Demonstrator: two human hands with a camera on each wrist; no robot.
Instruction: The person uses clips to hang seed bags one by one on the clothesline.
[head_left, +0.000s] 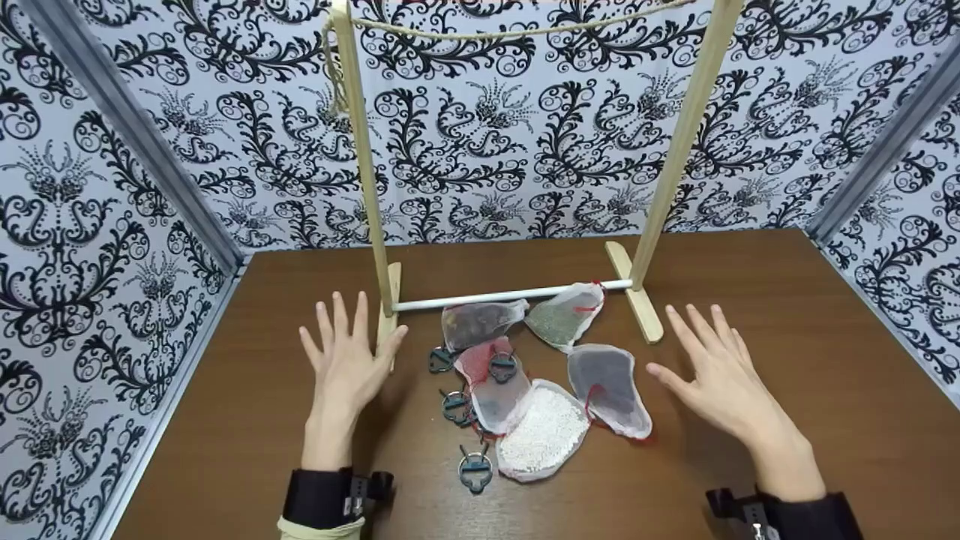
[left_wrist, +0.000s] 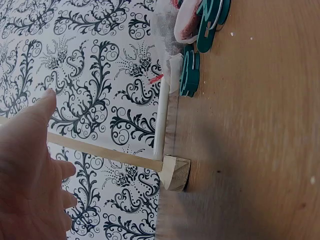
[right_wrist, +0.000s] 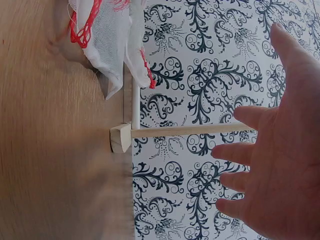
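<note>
My left hand is held above the table at the left, its fingers straight and spread, with nothing in it. At the right my right hand is likewise spread, the thumb toward the bags. Between them lie several mesh bags: one with white grains, a dark-filled one, a greenish one, a brownish one and a pinkish-red one. Red ties show on some. Dark green clips with metal rings lie left of the bags; one clip rests on the pinkish bag.
Behind the bags stands a wooden frame with a left post, a right post, a white rod low between them and a rope across the top. Patterned panels enclose the brown table.
</note>
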